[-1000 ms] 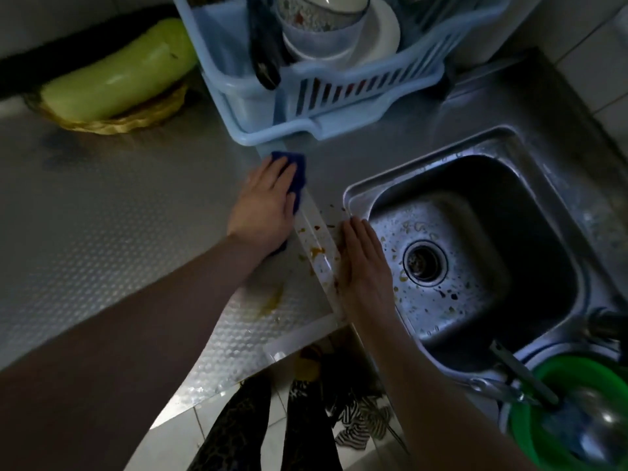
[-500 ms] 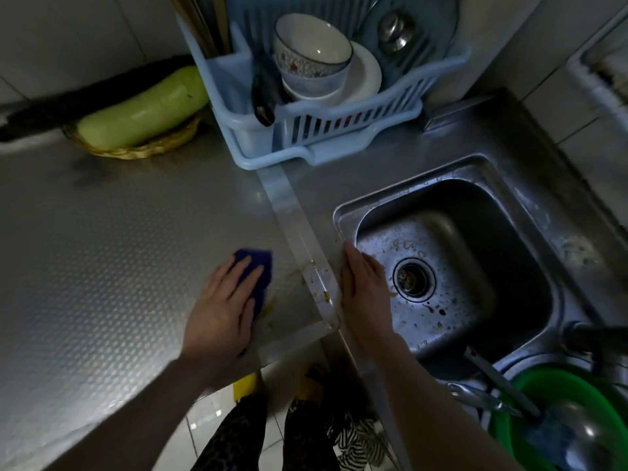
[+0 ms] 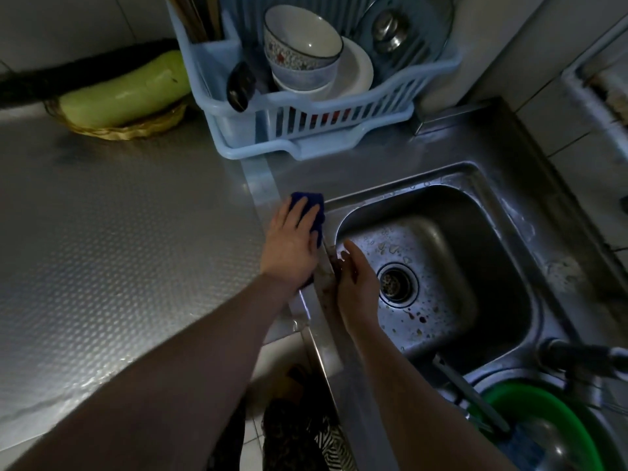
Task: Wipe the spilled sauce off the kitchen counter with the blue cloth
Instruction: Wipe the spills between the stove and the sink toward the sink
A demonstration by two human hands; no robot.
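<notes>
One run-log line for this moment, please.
left hand flat on dark blue cloth | right hand cupped at steel sink edge | wipe ongoing

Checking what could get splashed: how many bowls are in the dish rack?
2 bowls, nested one inside the other at the middle of the blue dish rack, in front of a white plate. More may be hidden behind them.

The left hand [image 3: 289, 244] pressed the blue cloth [image 3: 311, 212] flat on the tabletop [image 3: 119, 239]; the right hand [image 3: 356, 283] rested at the sink [image 3: 482, 212] rim.
</notes>
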